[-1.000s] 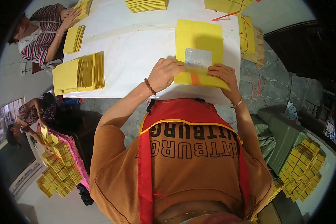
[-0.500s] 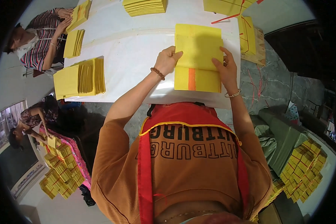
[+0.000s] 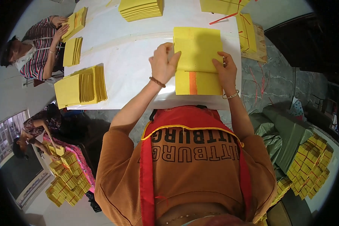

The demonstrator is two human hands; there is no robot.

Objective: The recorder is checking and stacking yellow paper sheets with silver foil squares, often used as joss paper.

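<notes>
A stack of yellow paper (image 3: 197,49) lies before me near the table's front edge, its lower part crossed by an upright orange strip (image 3: 193,83). A crosswise edge shows where the upper layer ends above that strip. At the stack's left side, my left hand (image 3: 164,62) has its thumb over the edge and its fingers curled beside it. My right hand (image 3: 226,71) pinches the right edge, thumb on top and fingers bent at the side. How far the fingers reach under the paper is hidden.
The white table (image 3: 128,52) carries yellow paper stacks at left (image 3: 81,86) and far middle (image 3: 141,9). Red ties (image 3: 226,18) lie by bundles at far right. A co-worker (image 3: 39,47) handles paper at the left; another person (image 3: 37,130) stands by piled bundles. Green sacks (image 3: 280,132) stand right.
My left hand has shifted slightly left and its fingers have lifted and curled at the stack's edge. My right hand has slid a little down the right edge. The view has shifted slightly.
</notes>
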